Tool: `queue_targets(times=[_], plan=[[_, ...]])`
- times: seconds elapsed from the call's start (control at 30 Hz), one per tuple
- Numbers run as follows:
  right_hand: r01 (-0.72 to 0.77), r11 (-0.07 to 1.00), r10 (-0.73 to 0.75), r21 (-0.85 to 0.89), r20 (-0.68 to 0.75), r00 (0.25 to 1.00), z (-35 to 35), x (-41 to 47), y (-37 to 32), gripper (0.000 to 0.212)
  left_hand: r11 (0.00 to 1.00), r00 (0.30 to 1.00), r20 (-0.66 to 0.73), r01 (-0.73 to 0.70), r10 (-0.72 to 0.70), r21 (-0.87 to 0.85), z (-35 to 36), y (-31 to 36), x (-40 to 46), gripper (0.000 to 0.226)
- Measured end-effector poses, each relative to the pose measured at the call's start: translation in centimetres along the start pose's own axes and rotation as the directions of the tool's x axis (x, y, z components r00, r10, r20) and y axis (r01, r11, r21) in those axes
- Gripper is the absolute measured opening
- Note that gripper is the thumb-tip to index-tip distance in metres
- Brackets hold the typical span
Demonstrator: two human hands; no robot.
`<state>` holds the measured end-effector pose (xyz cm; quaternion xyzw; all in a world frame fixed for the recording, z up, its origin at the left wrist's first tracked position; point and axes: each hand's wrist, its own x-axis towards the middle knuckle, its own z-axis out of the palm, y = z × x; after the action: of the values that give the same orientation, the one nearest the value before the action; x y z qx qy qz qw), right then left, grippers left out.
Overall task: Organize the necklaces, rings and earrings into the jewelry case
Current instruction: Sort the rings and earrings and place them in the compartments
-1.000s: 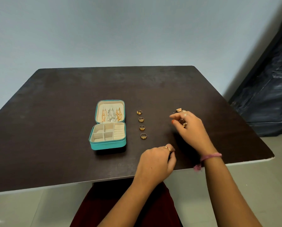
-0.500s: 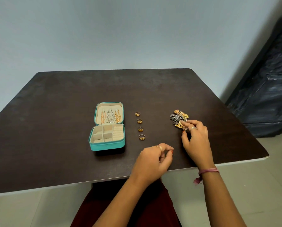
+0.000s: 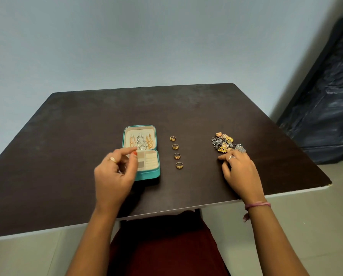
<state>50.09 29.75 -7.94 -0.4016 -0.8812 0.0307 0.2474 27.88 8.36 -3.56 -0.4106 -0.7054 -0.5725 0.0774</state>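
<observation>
The jewelry case (image 3: pixel 149 172) lay open on the dark table (image 3: pixel 67 136), lid back, so its tray was reachable from above. Necklaces (image 3: pixel 141 141) hung in the lid, evidently already stowed. The left hand (image 3: pixel 115 172) hovered over the tray's left side, fingers curled with thumb and forefinger drawn close, as if lowering something small; whether anything was pinched could not be told. Four rings (image 3: pixel 176 151) sat in a tidy column just beside the case, apparently staged for the ring slots. The earrings (image 3: pixel 226 143) formed a loose heap well to the right. The right hand (image 3: pixel 240 170) rested on the table at the heap's near edge, fingers loosely spread, holding nothing visible, judged ready for the next pick.
</observation>
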Motion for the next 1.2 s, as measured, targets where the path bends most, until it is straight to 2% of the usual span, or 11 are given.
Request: queue_targets(times=[0.07, 0.17, 0.33, 0.43, 0.5, 0.77, 0.93, 1.07, 1.2], plan=[[0.028, 1.0, -0.028, 0.013, 0.021, 0.999, 0.0, -0.1, -0.3, 0.018, 0.997, 0.999, 0.009, 0.038, -0.039, 0.073, -0.7, -1.1, 0.7, 0.011], [0.044, 0.989, -0.05, 0.138, 0.039, 0.998, 0.1, -0.7, -1.8, 0.022, 0.982, 0.981, 0.078, 0.168, -0.175, 0.085, -1.0, -2.7, 1.5, 0.021], [0.035, 0.92, -0.118, 0.391, 0.19, 0.975, 0.7, -1.2, -6.0, 0.029, 0.918, 0.86, 0.369, 0.394, -0.352, -0.042, -0.8, -4.1, 1.3, 0.071], [0.05, 0.893, -0.175, 0.448, 0.243, 0.954, 0.9, -0.7, -7.5, 0.032, 0.906, 0.802, 0.473, 0.424, -0.365, -0.019, -0.8, -4.2, 1.3, 0.105], [0.066, 0.9, -0.182, 0.43, 0.236, 0.954, 1.0, -0.1, -8.2, 0.028, 0.911, 0.776, 0.512, 0.41, -0.369, 0.036, -1.0, -4.4, 1.5, 0.119], [0.081, 0.912, -0.167, 0.402, 0.183, 0.969, 1.0, 0.3, -8.8, 0.012, 0.932, 0.737, 0.57, 0.283, -0.362, 0.227, -1.0, -4.1, 1.5, 0.125], [-0.015, 0.894, -0.093, 0.447, 0.218, 0.971, 0.8, 0.3, -9.0, 0.012, 0.931, 0.756, 0.571, 0.139, -0.32, 0.337, -1.1, -3.6, 0.3, 0.121], [-0.106, 0.838, -0.06, 0.535, 0.283, 0.957, 0.4, 0.6, -9.3, 0.011, 0.942, 0.78, 0.546, 0.164, -0.306, 0.294, -1.4, -3.9, 0.0, 0.117], [-0.176, 0.726, -0.073, 0.665, 0.328, 0.942, -1.0, 1.7, -10.8, 0.011, 0.941, 0.759, 0.558, 0.247, -0.335, 0.229, -1.6, -4.2, 0.4, 0.125]])
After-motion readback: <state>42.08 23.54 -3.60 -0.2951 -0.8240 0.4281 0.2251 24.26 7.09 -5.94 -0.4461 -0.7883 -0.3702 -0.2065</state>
